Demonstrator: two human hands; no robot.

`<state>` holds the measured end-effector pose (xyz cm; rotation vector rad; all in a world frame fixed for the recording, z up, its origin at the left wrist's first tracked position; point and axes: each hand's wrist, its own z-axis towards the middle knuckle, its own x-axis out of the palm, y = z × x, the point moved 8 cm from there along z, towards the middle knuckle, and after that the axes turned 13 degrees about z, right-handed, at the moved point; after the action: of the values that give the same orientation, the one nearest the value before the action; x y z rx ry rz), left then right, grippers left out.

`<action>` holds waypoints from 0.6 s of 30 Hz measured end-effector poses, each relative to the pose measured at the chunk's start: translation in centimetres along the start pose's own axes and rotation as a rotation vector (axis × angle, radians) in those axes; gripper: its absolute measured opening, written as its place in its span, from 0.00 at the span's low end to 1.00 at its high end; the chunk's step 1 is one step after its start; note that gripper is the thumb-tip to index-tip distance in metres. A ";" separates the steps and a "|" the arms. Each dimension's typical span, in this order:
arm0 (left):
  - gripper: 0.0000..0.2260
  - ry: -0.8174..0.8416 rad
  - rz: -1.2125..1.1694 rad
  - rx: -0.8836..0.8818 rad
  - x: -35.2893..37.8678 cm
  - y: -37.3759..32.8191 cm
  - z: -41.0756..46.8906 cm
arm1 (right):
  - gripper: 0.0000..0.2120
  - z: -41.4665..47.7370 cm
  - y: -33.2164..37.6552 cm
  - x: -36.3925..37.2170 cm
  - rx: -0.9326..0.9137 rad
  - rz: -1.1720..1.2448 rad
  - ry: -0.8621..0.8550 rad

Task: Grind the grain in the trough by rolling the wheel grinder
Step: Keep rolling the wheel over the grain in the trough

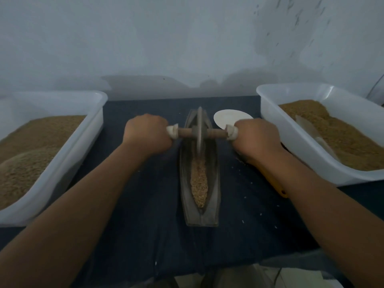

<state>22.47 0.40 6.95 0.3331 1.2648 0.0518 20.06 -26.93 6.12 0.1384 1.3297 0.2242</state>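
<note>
- Gripping the cloth-wrapped ends of the axle, the left hand (146, 133) and right hand (256, 136) each curl tightly round it; the wheel grinder (200, 129) stands upright in the far half of the trough (185, 183)
- trough lies lengthwise mid-worktop (145, 204), far tip toward the back edge, near end short of the front edge; grain (199, 181) fills its groove on the wheel's near side
- left tub (62, 163) sits along the left edge, right tub (301, 146) along the right edge; bare dark strips lie between each tub and the trough
- white disc (226, 119) lies just right of the trough's far end, partly behind the right hand; a yellow item (278, 188) shows beneath the right forearm
</note>
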 end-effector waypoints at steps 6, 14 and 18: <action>0.13 0.090 -0.091 -0.005 1.3 0.2 -2.3 | 0.12 0.7 0.9 -0.3 -0.065 -0.086 0.114; 0.16 -0.041 -0.027 0.094 0.9 0.9 -9.2 | 0.14 -5.6 1.0 -1.0 -0.121 -0.083 0.243; 0.17 0.009 -0.049 0.008 1.3 0.5 -2.0 | 0.13 -1.2 1.0 -0.9 -0.034 -0.091 0.059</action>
<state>21.09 1.63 5.35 0.3090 1.2814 0.0068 18.58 -26.20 6.91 0.0428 1.3867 0.1750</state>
